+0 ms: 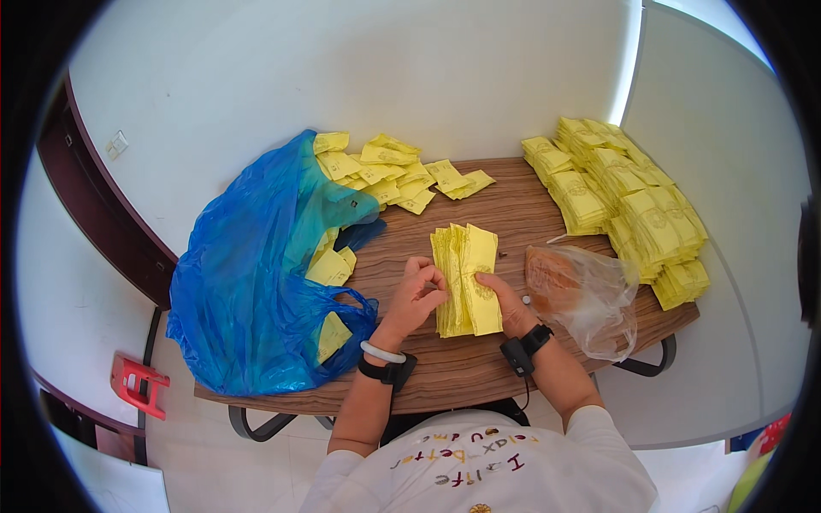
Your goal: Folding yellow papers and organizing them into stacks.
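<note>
Upright above the middle of the table stands a bundle of flat yellow paper packets [470,291], its edges fanned toward the left. My right hand [510,309] grips its right side, the thumb lying across the front packet. On the other side, my left hand [416,295] is closed, with curled fingers right beside the bundle's left edge; whether they pinch a packet cannot be made out. A large blue plastic bag [248,274] lies to the left, with more yellow packets showing through its opening. Loose yellow packets [385,171] spill out behind it.
Neat stacks of yellow packets [654,222] fill the table's back right. A clear plastic bag [590,299] with something brownish inside lies near my right wrist. The wood-grain table [462,376] meets a white wall; a red stool [139,385] stands on the floor at left.
</note>
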`<state>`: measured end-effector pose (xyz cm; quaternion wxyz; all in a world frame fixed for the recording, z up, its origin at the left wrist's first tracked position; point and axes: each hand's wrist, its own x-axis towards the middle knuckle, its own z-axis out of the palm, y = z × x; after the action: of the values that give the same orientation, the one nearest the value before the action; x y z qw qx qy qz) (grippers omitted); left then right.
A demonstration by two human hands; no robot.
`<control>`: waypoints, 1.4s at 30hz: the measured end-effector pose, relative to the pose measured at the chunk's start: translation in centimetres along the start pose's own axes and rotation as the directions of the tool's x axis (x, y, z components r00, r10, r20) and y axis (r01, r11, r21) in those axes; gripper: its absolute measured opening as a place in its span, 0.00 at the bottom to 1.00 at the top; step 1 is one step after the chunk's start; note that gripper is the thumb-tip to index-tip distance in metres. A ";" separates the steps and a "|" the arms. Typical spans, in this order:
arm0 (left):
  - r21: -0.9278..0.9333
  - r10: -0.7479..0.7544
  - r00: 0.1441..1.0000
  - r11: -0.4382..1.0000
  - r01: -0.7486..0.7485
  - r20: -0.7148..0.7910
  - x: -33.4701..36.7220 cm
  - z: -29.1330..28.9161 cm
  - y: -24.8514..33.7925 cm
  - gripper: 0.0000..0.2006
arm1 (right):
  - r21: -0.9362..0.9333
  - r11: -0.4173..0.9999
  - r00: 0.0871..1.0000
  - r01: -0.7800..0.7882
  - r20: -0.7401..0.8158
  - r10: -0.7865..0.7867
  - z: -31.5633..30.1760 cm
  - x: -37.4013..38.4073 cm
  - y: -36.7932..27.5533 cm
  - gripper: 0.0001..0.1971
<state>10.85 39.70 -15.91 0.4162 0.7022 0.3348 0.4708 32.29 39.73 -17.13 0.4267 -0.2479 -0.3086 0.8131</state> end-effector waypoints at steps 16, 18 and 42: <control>-0.329 -0.238 0.969 0.912 0.244 0.057 0.1 2.4 0.0 0.33 | 0.253 0.956 0.988 0.148 -0.075 -0.134 -2.2 1.6 -0.1 0.27; -0.417 -0.315 0.947 0.854 0.311 0.060 -0.1 2.4 0.3 0.34 | 0.255 0.955 0.988 0.148 -0.069 -0.135 -2.2 1.7 -0.1 0.27; 0.188 0.162 0.972 0.974 -0.130 -0.170 0.1 3.5 0.7 0.24 | 0.061 0.983 0.984 0.172 0.038 -0.174 -2.3 2.0 0.5 0.25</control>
<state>14.22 38.51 -16.00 0.2842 0.7122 0.3593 0.5319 32.50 41.81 -19.34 0.4959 -0.1901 -0.3149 0.7866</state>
